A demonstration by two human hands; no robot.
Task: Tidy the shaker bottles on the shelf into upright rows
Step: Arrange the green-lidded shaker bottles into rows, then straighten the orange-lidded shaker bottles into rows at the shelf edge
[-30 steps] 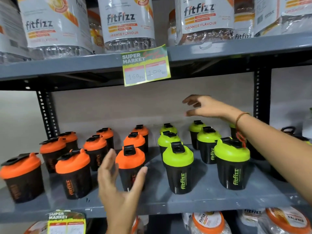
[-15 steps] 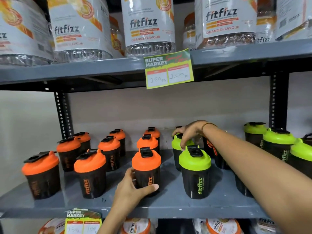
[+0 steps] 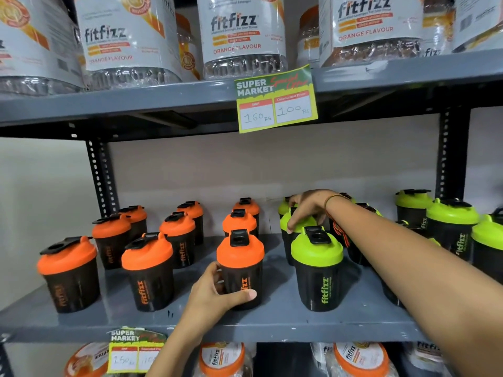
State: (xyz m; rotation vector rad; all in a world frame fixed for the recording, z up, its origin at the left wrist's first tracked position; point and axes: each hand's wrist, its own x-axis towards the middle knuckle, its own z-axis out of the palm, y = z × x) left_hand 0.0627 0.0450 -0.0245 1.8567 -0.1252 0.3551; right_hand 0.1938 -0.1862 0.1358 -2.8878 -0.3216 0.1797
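Observation:
Black shaker bottles stand upright in rows on the grey middle shelf (image 3: 272,321), orange-lidded ones to the left and green-lidded ones to the right. My left hand (image 3: 211,293) wraps the base of the front orange-lidded shaker (image 3: 241,268). My right hand (image 3: 306,209) reaches in from the right and grips the lid of a green-lidded shaker (image 3: 292,227) in the second row, behind the front green-lidded shaker (image 3: 317,266). My right forearm hides some green-lidded bottles behind it.
Large fitfizz jars (image 3: 239,36) fill the shelf above, with a price tag (image 3: 275,102) hanging from its edge. More jars (image 3: 220,359) and a second tag (image 3: 134,349) sit below. Black uprights (image 3: 100,175) flank the shelf; more green-lidded shakers (image 3: 451,227) stand at the right.
My left hand went forward and closed around the front orange-lidded shaker. My right hand dropped from the air onto the second-row green lid. The view shifted left and closer.

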